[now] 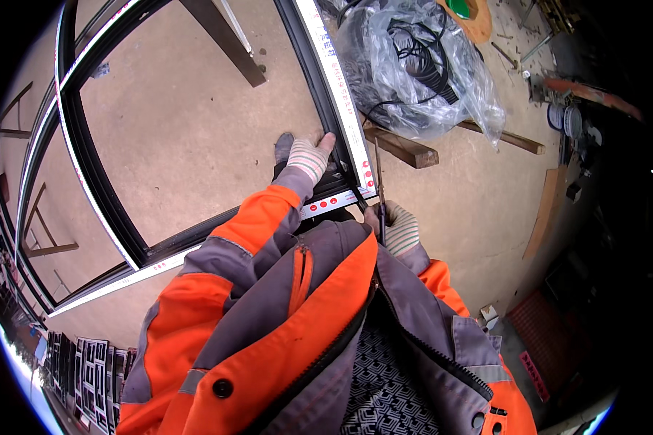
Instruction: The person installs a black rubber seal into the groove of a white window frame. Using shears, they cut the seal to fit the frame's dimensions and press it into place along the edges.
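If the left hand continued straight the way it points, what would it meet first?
Probably the straight, white-edged black frame bar; the left hand may already touch it, though depth is unclear.

Wide fisheye view from the wearer's head, facing steeply downward, orange-and-grey work jacket [290, 341] close below, black-and-white window frame [339, 94] farther out, floor [196, 109] beneath, straight edges bending toward the rim
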Action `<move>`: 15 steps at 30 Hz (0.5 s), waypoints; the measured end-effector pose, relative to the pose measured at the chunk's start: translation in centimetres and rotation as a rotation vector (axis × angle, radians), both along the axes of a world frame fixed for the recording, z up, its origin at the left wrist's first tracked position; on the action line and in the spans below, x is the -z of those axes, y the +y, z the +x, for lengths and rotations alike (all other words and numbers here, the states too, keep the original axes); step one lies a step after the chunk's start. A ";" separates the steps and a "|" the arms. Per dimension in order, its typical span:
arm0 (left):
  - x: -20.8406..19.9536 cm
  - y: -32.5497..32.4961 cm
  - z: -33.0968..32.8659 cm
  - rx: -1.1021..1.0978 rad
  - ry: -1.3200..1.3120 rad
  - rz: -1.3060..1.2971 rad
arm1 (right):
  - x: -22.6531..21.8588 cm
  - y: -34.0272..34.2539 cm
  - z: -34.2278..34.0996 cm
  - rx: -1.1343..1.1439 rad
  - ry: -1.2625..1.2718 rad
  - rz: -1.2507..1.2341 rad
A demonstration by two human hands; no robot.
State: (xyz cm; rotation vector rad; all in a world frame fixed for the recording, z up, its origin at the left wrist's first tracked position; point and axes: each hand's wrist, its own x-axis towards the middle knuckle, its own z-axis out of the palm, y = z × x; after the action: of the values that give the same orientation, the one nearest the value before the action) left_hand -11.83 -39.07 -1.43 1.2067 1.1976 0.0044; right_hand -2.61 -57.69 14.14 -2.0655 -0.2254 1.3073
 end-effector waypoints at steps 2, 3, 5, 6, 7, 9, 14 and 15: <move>1.3 -0.7 -0.6 0.039 -0.040 0.065 | 0.3 -0.1 0.0 -0.035 -0.024 0.015; 0.6 -0.8 -0.5 0.066 -0.062 0.092 | 0.1 0.0 0.1 -0.008 0.009 0.013; -0.8 -0.9 -0.7 0.176 0.001 0.168 | -0.3 0.4 0.2 0.045 0.076 0.008; -1.7 -0.8 -0.6 0.229 0.031 0.206 | 0.0 0.3 0.2 0.025 0.051 0.005; -1.6 -0.7 -0.5 0.214 0.047 0.154 | 0.6 0.0 0.2 0.005 0.025 0.001; -1.6 -0.2 -0.2 0.184 0.081 0.053 | 0.8 0.0 0.3 0.001 0.012 0.000; -2.6 0.2 -0.7 0.205 0.040 -0.020 | 1.0 -0.1 0.3 -0.037 -0.036 0.050; -2.8 0.4 -0.8 0.199 0.023 -0.078 | 1.1 -0.1 0.3 -0.035 -0.033 0.048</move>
State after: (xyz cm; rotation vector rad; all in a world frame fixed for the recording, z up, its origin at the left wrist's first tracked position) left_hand -12.64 -38.69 1.39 1.2549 1.0832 -0.2040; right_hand -2.26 -57.77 13.08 -2.0522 -0.3063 1.2769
